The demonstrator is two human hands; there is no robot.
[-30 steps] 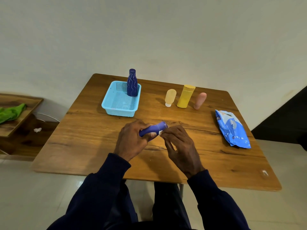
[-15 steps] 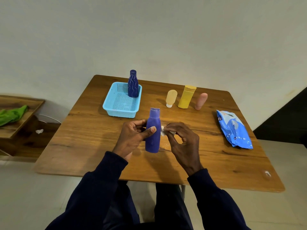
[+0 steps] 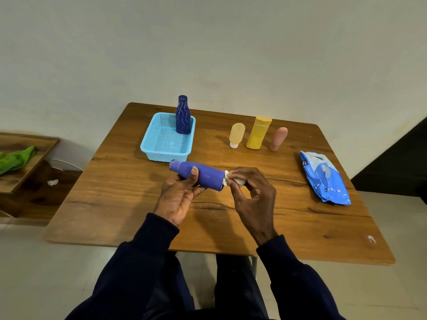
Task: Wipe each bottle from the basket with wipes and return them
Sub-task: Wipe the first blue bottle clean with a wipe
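Wooden table (image 3: 120, 204) filling the middle of the view, pushed near a plain pale wall (image 3: 208, 42). Off to the left, a lower wooden shelf (image 3: 20, 172) with a green cloth (image 3: 16, 158) lying on it, and a small white scrap (image 3: 53, 182) below. Dark blue sleeves (image 3: 143, 257) reaching in from the bottom edge. On the table's far left part, a light blue plastic mesh basket (image 3: 161, 146), with a dark blue wavy-patterned bottle (image 3: 182, 115) standing upright in its far right corner. On the right side of the table, a blue wipes packet (image 3: 324, 179) lying flat, well apart from the basket. Between basket and packet, toward the far edge, a row of three: a pale yellow bottle (image 3: 236, 134) standing on its white cap, just beside it a taller yellow bottle (image 3: 257, 132), then a pink bottle (image 3: 279, 138), all upright or slightly tilted. Nearer, above the table just in front of the basket, a purple bottle (image 3: 199, 175) held roughly horizontal, cap end pointing left, base pointing right. Left hand (image 3: 178, 197) wrapped around the purple bottle's middle from below, thumb across its top. Right hand (image 3: 251, 192) pinched narrow on a small white wipe (image 3: 233, 180), thumb and forefinger closed on it, pressing it against the bottle's base end.
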